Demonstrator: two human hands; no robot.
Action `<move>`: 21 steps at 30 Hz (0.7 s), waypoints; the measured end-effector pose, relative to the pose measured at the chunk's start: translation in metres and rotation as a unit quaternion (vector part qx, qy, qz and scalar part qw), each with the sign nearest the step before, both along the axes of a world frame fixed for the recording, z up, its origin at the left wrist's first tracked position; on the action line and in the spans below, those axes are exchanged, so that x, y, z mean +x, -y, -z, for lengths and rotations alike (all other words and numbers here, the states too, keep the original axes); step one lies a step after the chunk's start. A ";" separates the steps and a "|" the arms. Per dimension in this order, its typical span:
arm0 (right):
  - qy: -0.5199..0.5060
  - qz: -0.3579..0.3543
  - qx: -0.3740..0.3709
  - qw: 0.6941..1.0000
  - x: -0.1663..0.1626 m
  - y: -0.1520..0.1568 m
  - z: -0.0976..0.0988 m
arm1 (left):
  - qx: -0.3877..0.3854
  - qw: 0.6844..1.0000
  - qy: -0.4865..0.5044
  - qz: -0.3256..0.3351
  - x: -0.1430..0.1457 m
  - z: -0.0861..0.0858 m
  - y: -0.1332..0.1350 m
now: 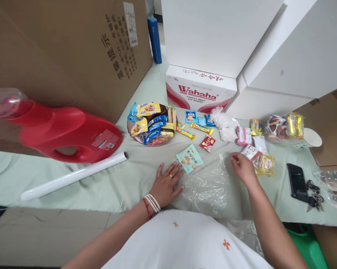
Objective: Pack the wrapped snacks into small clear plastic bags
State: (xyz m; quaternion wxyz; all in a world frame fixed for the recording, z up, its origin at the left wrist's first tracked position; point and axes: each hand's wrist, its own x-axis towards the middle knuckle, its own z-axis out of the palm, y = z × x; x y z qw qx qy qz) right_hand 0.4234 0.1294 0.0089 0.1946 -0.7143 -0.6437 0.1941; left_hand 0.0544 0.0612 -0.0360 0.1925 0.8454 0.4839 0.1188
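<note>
My left hand (168,185) lies palm down with its fingers spread, at the left edge of a clear plastic bag (210,190) spread flat on the cloth. Its fingertips are close to a mint-green snack packet (190,158) at the bag's upper left. To the right of the bag is my right hand (244,168), its fingers curled together; whether anything is between them is hidden. Beside it are a white-and-red packet (250,152) and a yellow clear-wrapped snack (265,165). Farther off lie a small red packet (207,142) and yellow snack sticks (202,129).
A basket (131,137) heaped with snacks stands left of centre. A red detergent jug (70,130) and a white roll (75,175) are at left. Behind stand a Wahaha carton (200,89) and large boxes. A phone (297,181) and keys (315,196) lie at right.
</note>
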 end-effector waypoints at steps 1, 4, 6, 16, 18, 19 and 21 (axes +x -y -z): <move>0.040 -0.013 0.017 0.999 -0.005 -0.016 -0.007 | 0.000 1.000 -0.001 0.005 -0.001 0.000 0.000; 0.127 -0.082 0.022 0.988 -0.045 -0.067 -0.023 | -0.001 1.000 -0.009 0.022 -0.002 0.001 0.000; 0.181 -0.113 0.006 0.977 -0.080 -0.100 -0.026 | -0.002 1.000 -0.013 0.028 -0.004 0.002 -0.001; 0.250 -0.149 -0.097 0.952 -0.153 -0.169 -0.027 | -0.009 1.000 0.008 0.027 -0.006 -0.001 -0.002; 0.219 -0.195 -0.102 0.951 -0.173 -0.162 -0.024 | -0.011 0.999 0.006 0.030 -0.006 -0.001 -0.002; 0.209 -0.213 -0.105 0.949 -0.184 -0.157 -0.020 | -0.010 0.999 0.005 0.030 -0.006 -0.001 -0.003; 0.205 -0.220 -0.113 0.947 -0.199 -0.148 -0.012 | -0.012 1.000 0.003 0.029 -0.006 -0.002 -0.003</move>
